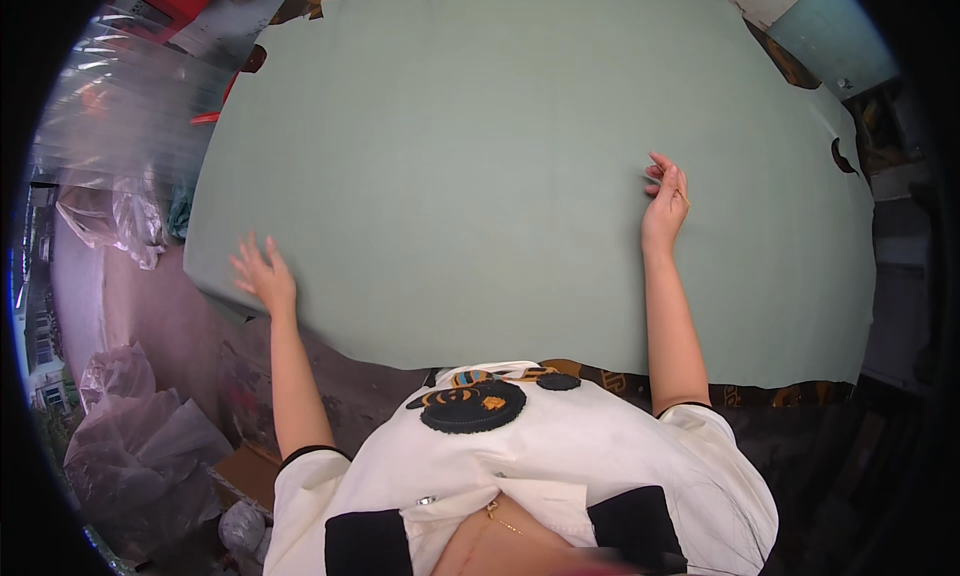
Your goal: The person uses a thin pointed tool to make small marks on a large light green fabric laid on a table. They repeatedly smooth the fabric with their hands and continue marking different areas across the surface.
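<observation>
A large pale grey-green sheet (470,186) lies spread over the table in front of me; whether it is cloth or a leather-like material I cannot tell. Near its left front edge, my left hand (264,275) is open with fingers spread, slightly blurred and holding nothing. Farther in on the right, my right hand (665,204) is over the sheet, turned on its side with loosely bent fingers apart and nothing in them. Dark brown patterned material (790,394) shows from beneath the sheet along the near edge, and also at the far corners.
Clear plastic sheeting (130,106) hangs at the far left, beside a red box (165,1). Plastic bags (150,466) and a cardboard box (247,473) are on the floor at lower left. A pale blue-green panel (835,38) is at the far right, with dark shelving below.
</observation>
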`<state>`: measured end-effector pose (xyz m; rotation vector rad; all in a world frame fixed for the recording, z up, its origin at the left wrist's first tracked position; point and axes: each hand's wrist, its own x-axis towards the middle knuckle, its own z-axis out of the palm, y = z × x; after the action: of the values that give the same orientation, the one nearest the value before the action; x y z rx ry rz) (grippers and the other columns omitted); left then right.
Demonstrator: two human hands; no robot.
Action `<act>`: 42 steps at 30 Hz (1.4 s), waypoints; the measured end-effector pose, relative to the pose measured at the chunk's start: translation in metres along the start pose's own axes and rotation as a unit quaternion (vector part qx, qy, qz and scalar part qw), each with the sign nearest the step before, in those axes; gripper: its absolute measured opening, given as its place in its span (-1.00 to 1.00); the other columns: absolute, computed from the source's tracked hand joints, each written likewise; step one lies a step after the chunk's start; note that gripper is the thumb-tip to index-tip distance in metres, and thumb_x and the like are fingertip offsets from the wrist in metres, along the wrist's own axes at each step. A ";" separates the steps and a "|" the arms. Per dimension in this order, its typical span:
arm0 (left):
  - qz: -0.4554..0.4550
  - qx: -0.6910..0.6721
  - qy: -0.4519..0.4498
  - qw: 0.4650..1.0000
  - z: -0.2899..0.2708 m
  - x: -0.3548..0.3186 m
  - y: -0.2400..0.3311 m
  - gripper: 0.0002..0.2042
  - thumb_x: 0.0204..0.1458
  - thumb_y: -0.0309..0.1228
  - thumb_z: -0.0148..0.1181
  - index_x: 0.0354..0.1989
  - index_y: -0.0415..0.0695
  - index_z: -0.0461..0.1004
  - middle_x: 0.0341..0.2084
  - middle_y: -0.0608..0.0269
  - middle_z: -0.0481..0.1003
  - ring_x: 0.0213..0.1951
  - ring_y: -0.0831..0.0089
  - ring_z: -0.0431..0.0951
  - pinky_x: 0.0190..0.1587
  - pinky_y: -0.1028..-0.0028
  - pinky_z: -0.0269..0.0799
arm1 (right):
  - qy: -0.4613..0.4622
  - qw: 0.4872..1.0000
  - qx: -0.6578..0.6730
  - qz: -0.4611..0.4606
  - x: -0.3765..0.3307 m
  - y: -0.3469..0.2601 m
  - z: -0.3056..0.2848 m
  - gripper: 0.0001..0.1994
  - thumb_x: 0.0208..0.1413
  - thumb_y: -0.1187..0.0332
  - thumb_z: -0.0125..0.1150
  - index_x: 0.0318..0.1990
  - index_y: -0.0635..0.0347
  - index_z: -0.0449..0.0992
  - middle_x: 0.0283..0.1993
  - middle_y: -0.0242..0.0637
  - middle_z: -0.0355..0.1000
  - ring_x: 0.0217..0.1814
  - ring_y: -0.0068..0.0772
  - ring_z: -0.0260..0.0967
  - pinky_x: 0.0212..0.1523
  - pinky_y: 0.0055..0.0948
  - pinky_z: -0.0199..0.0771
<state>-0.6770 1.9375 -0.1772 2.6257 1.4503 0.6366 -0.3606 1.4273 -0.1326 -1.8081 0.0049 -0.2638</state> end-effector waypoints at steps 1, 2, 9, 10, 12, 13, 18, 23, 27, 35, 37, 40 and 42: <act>0.101 0.034 -0.035 0.994 0.005 0.005 0.025 -0.41 0.28 0.11 -0.22 0.41 0.10 0.16 0.44 0.15 0.03 0.48 -0.05 -0.21 0.36 -0.29 -0.38 | -0.035 0.999 0.020 -0.011 -0.002 -0.002 0.005 -0.63 0.42 0.17 -0.16 -0.06 0.22 0.54 -0.07 -0.30 0.49 -0.02 -0.48 0.40 -0.02 -0.48 0.40; 0.036 0.038 -0.075 0.996 0.008 0.012 0.045 -0.40 0.28 0.13 -0.23 0.41 0.11 0.15 0.45 0.18 0.03 0.48 -0.04 -0.20 0.37 -0.26 -0.37 | -0.060 0.997 0.037 -0.016 -0.004 -0.004 0.011 -0.63 0.42 0.16 -0.14 -0.10 0.23 0.55 -0.11 -0.32 0.49 -0.05 -0.51 0.40 -0.05 -0.49 0.41; -0.120 0.081 -0.064 0.987 0.023 0.037 0.073 -0.32 0.23 0.24 -0.28 0.44 0.17 0.09 0.46 0.25 0.00 0.47 0.00 -0.13 0.42 -0.15 -0.33 | -0.177 0.981 0.073 0.012 0.009 -0.015 0.054 -0.64 0.41 0.13 -0.13 -0.13 0.23 0.52 -0.12 -0.31 0.48 -0.02 -0.48 0.42 0.08 -0.42 0.46; -0.120 0.095 -0.068 0.986 0.025 0.038 0.070 -0.31 0.22 0.25 -0.27 0.44 0.17 0.09 0.46 0.25 0.00 0.47 0.00 -0.13 0.42 -0.15 -0.33 | -0.228 0.963 0.132 0.054 0.015 -0.014 0.060 -0.63 0.42 0.14 -0.15 -0.08 0.24 0.50 -0.07 -0.26 0.47 0.02 -0.44 0.42 0.13 -0.39 0.45; -0.117 0.091 -0.064 0.987 0.027 0.037 0.067 -0.31 0.21 0.26 -0.26 0.44 0.17 0.08 0.46 0.26 0.00 0.47 0.01 -0.13 0.42 -0.15 -0.33 | -0.334 0.898 0.248 0.144 0.026 -0.013 0.072 -0.61 0.43 0.14 -0.18 0.01 0.27 0.47 0.01 -0.17 0.45 0.10 -0.36 0.42 0.22 -0.32 0.44; -0.113 0.095 -0.064 0.987 0.028 0.037 0.067 -0.30 0.21 0.26 -0.25 0.44 0.17 0.08 0.46 0.27 0.00 0.47 0.01 -0.13 0.43 -0.14 -0.33 | -0.419 0.849 0.245 0.211 0.033 -0.013 0.078 -0.60 0.43 0.14 -0.21 0.07 0.28 0.42 0.06 -0.12 0.42 0.14 -0.30 0.40 0.24 -0.29 0.43; -0.111 0.088 -0.061 0.988 0.027 0.037 0.067 -0.30 0.21 0.26 -0.24 0.44 0.16 0.09 0.46 0.27 0.01 0.47 0.01 -0.11 0.42 -0.14 -0.31 | -0.312 0.863 0.332 0.218 0.115 -0.026 0.059 -0.50 0.45 0.09 -0.32 0.30 0.31 0.21 0.32 0.05 0.25 0.33 -0.04 0.27 0.32 -0.22 0.34; -0.117 0.096 -0.057 0.987 0.028 0.037 0.065 -0.31 0.20 0.25 -0.22 0.43 0.16 0.10 0.45 0.27 0.02 0.46 0.01 -0.10 0.42 -0.14 -0.29 | 0.157 0.981 0.087 -0.076 0.206 -0.015 -0.020 -0.58 0.43 0.14 -0.30 0.04 0.24 0.45 0.01 -0.30 0.45 0.12 -0.42 0.37 0.10 -0.30 0.44; -0.108 0.095 -0.056 0.988 0.030 0.037 0.063 -0.31 0.21 0.25 -0.21 0.43 0.17 0.10 0.45 0.27 0.02 0.46 -0.01 -0.10 0.42 -0.15 -0.29 | 0.057 0.987 0.123 -0.091 0.181 0.023 -0.007 -0.62 0.42 0.17 -0.21 -0.13 0.23 0.51 -0.11 -0.33 0.49 0.01 -0.49 0.43 0.00 -0.39 0.46; -0.111 0.097 -0.057 0.988 0.030 0.037 0.061 -0.31 0.21 0.25 -0.22 0.44 0.18 0.08 0.46 0.29 0.00 0.47 0.00 -0.12 0.42 -0.13 -0.31 | 0.073 0.995 -0.038 -0.062 0.140 0.035 0.021 -0.65 0.38 0.13 -0.08 -0.30 0.20 0.50 -0.38 -0.35 0.50 -0.28 -0.48 0.43 -0.23 -0.39 0.44; -0.111 0.102 -0.059 0.987 0.031 0.037 0.062 -0.31 0.21 0.25 -0.22 0.44 0.18 0.08 0.46 0.29 0.00 0.47 0.00 -0.12 0.43 -0.13 -0.32 | 0.065 0.988 -0.139 -0.028 0.140 0.038 0.021 -0.62 0.37 0.11 -0.07 -0.35 0.19 0.49 -0.46 -0.34 0.47 -0.36 -0.45 0.40 -0.28 -0.36 0.40; -0.103 0.091 -0.047 0.989 0.031 0.037 0.062 -0.30 0.20 0.26 -0.21 0.44 0.19 0.08 0.46 0.29 0.00 0.47 0.00 -0.12 0.43 -0.12 -0.32 | 0.052 0.980 -0.163 -0.100 0.140 0.046 0.024 -0.60 0.36 0.10 -0.08 -0.40 0.18 0.48 -0.53 -0.32 0.42 -0.44 -0.38 0.37 -0.34 -0.32 0.36; -0.106 0.092 -0.051 0.989 0.030 0.037 0.062 -0.30 0.20 0.27 -0.21 0.44 0.19 0.08 0.46 0.29 0.00 0.46 0.00 -0.11 0.43 -0.11 -0.31 | 0.051 0.980 -0.169 -0.088 0.140 0.048 0.022 -0.59 0.36 0.07 -0.07 -0.39 0.17 0.49 -0.55 -0.40 0.41 -0.44 -0.49 0.34 -0.33 -0.42 0.34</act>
<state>-0.5988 1.9379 -0.1767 2.5370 1.8034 0.3567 -0.2132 1.4166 -0.1584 -2.1341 -0.0405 -0.5056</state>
